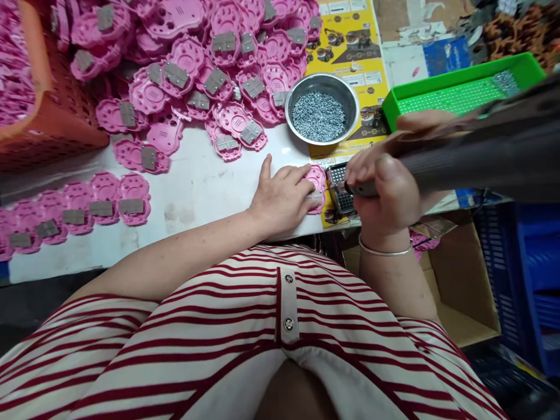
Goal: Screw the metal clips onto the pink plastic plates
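Pressing flat, open fingers, left hand pins a pink part at table's near edge; right hand is wrapped round a driver. Approx. seven plated pcs are lined up by the left edge, looking done, w/ a big pile at the far edge probably left.

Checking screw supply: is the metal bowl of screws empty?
No, the metal bowl holds a heap of small silver screws covering its bottom.
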A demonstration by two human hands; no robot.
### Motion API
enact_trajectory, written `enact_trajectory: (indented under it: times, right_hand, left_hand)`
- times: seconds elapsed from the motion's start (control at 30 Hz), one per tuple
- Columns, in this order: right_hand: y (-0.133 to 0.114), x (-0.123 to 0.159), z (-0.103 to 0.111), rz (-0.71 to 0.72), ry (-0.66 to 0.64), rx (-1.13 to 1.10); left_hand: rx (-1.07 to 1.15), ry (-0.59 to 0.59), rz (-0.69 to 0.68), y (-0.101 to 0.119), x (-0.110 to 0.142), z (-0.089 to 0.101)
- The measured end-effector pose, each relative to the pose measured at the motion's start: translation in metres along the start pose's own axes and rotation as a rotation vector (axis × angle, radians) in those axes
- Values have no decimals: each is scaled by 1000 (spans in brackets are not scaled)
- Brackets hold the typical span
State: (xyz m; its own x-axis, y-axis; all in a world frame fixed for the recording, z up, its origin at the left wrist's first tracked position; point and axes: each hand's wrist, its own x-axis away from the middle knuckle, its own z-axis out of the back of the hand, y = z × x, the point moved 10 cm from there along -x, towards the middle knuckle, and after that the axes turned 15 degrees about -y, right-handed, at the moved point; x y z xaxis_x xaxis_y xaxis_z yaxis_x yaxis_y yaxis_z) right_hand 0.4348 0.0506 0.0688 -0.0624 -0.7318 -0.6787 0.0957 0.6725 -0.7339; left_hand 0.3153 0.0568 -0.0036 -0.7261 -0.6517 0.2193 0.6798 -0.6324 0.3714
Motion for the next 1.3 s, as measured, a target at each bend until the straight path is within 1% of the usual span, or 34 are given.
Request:
enact_trajectory:
  times: [0.07,0.17,0.33,0.4,0.57,0.7,0.87,1.0,1.13,1.23,1.3]
  right_hand:
    - [-12,-2,7,39,60,-1]
    - [-17,-1,11,41,79,7]
    - [-9,7,10,3,77,59]
    - [-8,8,10,10,82,75]
    - [-3,10,9,17,55,40]
    - [3,12,3,15,29,66]
    - [6,16,1,72,78,4]
    - [14,14,-3,-7,43,27]
    - [13,14,-2,-25,31,11]
    - [16,18,1,-88,42,22]
    - [22,20,0,-152,2,29]
  left_hand:
    - [5,25,-19,0,2,-1]
    - [-5,57,-33,-1,4,-1]
    - [-24,68,-62,-1,6,0]
    - [-26,63,-64,-1,6,1]
    - [-34,40,-45,-1,5,4]
    - [-21,17,-6,-1,3,5]
    - [-25,-7,10,1,1,6]
    - [-27,-14,14,2,0,6]
    - [-29,-26,17,2,-2,6]
    - [-32,-26,12,2,-2,6]
    - [-34,-22,11,2,-2,6]
